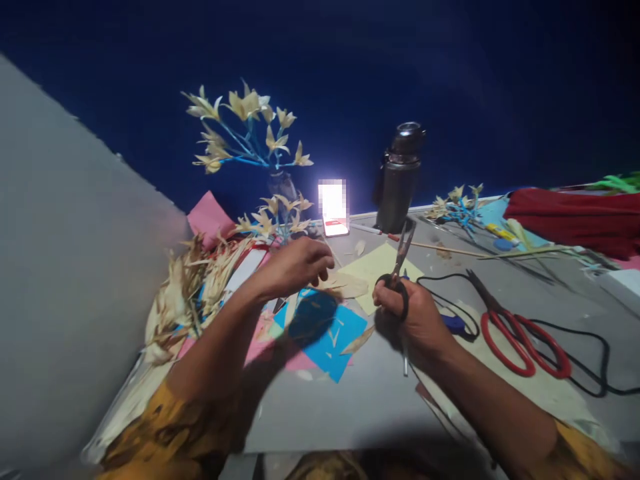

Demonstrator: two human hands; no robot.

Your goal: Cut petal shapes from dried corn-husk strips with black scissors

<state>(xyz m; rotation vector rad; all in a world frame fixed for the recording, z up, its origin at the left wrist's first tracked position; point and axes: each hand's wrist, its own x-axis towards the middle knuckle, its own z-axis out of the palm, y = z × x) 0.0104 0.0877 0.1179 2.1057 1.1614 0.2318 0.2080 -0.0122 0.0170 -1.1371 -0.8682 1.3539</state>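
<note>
My right hand (417,310) is closed around the black handles of a small pair of scissors (404,250), whose metal blades point up and away from me. Below that hand a thin pale stick (405,363) shows; whether the hand grips it too I cannot tell. My left hand (299,265) hovers over the work area, fingers loosely bent and apart, with nothing visible in them. Just beyond its fingertips lies a flat piece of dried husk (345,285). Blue paper (325,347) strewn with husk scraps and a yellow sheet (385,260) lie beneath and between my hands.
Husk flowers on blue stems (245,143) stand in a bottle at the back left, beside a bright phone (334,207) and a dark flask (397,187). Dried husks (173,307) pile at left. Red-handled scissors (525,343), a black cord (607,360) and red cloth (570,220) lie right.
</note>
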